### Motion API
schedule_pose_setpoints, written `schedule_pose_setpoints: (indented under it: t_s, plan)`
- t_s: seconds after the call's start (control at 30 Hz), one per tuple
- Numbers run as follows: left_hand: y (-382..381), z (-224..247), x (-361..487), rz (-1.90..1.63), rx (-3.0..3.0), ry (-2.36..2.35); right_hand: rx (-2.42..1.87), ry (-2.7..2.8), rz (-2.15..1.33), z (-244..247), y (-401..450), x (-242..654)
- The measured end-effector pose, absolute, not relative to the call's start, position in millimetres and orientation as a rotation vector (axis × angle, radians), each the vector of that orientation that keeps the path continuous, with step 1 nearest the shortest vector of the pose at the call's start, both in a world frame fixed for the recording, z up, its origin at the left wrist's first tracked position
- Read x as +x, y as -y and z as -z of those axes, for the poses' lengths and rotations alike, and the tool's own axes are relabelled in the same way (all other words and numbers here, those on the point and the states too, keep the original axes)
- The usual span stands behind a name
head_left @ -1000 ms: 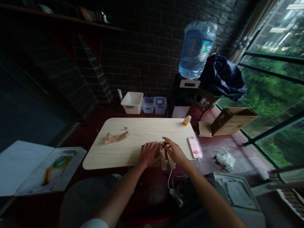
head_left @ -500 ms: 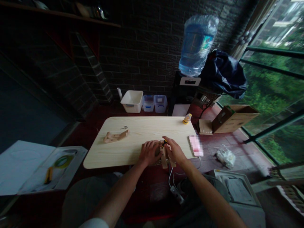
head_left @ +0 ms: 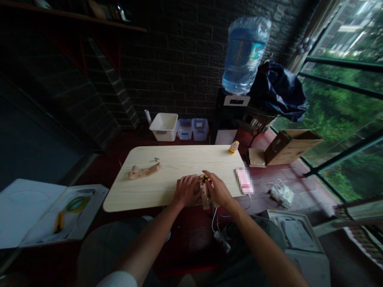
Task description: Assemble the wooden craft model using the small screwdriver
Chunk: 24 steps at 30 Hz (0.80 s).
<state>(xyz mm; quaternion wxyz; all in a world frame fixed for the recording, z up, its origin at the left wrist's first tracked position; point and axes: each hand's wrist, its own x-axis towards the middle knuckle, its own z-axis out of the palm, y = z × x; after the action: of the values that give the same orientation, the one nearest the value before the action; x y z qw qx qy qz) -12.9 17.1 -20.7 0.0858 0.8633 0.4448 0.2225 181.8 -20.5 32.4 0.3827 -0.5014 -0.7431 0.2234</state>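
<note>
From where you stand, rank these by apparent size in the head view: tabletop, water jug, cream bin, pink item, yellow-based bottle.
Largest to smallest:
1. Tabletop
2. Water jug
3. Cream bin
4. Pink item
5. Yellow-based bottle

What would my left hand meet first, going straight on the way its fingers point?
Likely the yellow-and-black tool in the right hand, just beyond the left hand, though depth there is unclear.
</note>
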Motion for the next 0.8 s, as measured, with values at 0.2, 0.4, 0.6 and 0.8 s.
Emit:
schedule_pose_setpoints:
  t_s: [0.2,0.4,0.6,0.8]
  plan:
    - [-17.6,22.0,-12.9,-0.667,2.562,-1.330,-1.293,1.840,-0.555,-28.4,20.3,179.6]
    - [-16.7,22.1,-12.8,-0.675,2.583,-1.316,-1.304,1.870,-0.563,-29.3,19.3,186.3]
    - [-16.0,21.7,-11.7,-0.686,2.570,-1.316,-1.322,1.989,-0.518,-43.0,13.5,193.5]
    - [-18.3,23.8,-12.6,-0.692,2.559,-1.321,-1.305,2.179,-0.538,-51.7,5.7,191.4]
